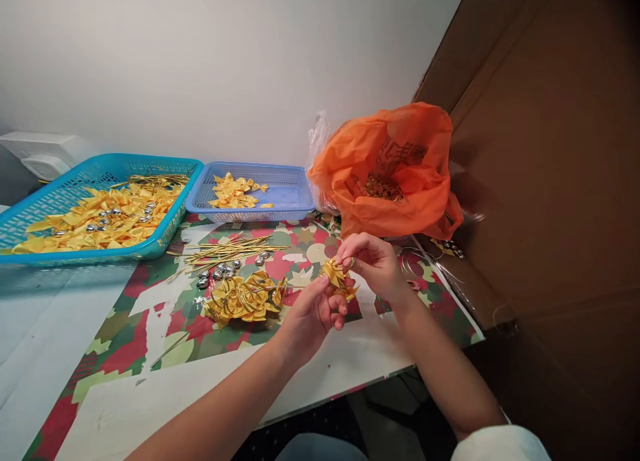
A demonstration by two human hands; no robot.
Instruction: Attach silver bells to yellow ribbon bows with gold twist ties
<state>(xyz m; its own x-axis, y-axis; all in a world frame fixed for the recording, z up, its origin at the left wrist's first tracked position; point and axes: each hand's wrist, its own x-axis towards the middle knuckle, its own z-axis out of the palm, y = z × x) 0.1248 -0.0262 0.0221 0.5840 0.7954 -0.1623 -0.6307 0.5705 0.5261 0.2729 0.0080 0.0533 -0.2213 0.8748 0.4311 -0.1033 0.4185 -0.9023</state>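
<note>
Between my two hands, above the patterned table cover, is a yellow ribbon bow (pixel 336 273). My left hand (pixel 316 309) pinches it from below with thumb and finger, the other fingers curled loosely. At its top edge my right hand (pixel 373 264) is closed, the fingertips pressed together by a bit of gold tie at the bow. To the left lies a pile of yellow bows with gold ties (pixel 245 300). Small silver bells (pixel 225 269) sit just behind that pile, and a bundle of gold twist ties (pixel 230 251) lies behind the bells.
A teal basket (pixel 165 238) with yellow bows and silver bells stands at the left. Beside it, a blue basket (pixel 290 214) holds more bows. An orange plastic bag (pixel 345 174) with gold pieces inside stands behind my hands. Brown cardboard (pixel 550 148) rises along the right side.
</note>
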